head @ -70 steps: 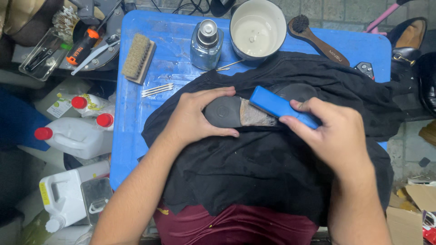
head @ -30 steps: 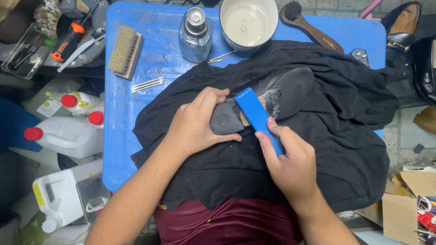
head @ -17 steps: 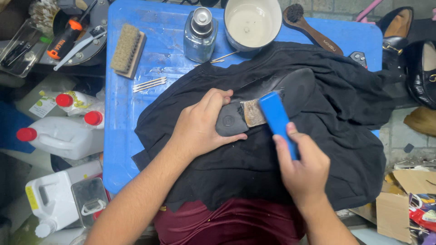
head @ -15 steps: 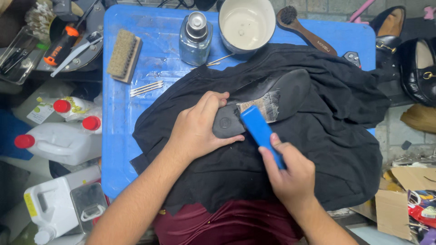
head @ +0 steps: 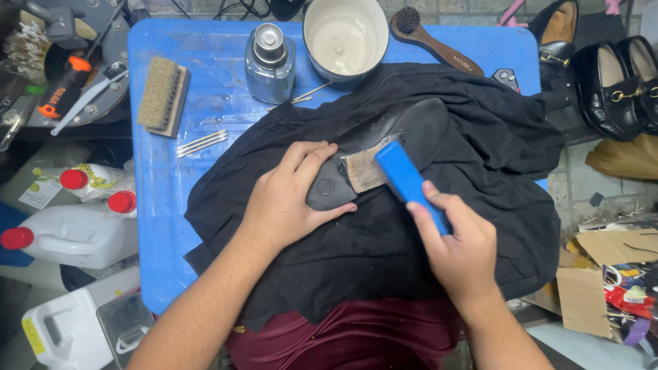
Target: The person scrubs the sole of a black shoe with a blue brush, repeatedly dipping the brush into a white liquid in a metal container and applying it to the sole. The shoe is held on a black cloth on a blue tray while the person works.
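Blue plastic covered the table [head: 154, 205] that filled the middle of the frame, with a black cloth [head: 493, 171] spread over its lower right part and down toward the person's lap. On the cloth, at the centre, lay a shoe [head: 418, 127] turned sole up, its toe pointing to the upper right and its heel to the lower left. The left hand [head: 284, 199] was closed around the heel end, fingers wrapped over the top edge and thumb along the lower edge, pressing the shoe down onto the cloth. The right hand [head: 462, 247], lower right of centre, gripped a blue brush [head: 408, 181] by its near end; the far end of the brush rested across the pale, worn middle of the sole.

Along the top of the table stood a glass bottle [head: 269, 58] with a metal cap, and just to its right a white bowl [head: 346, 38]. A dark round-headed brush [head: 428, 41] with a wooden handle lay at the top right, and a pale bristle brush [head: 161, 96] lay at the upper left, with cotton swabs [head: 200, 142] just below it. White jugs with red caps [head: 68, 226] stood at the left edge, off the table. Black loafers [head: 617, 82] sat in the upper right corner.
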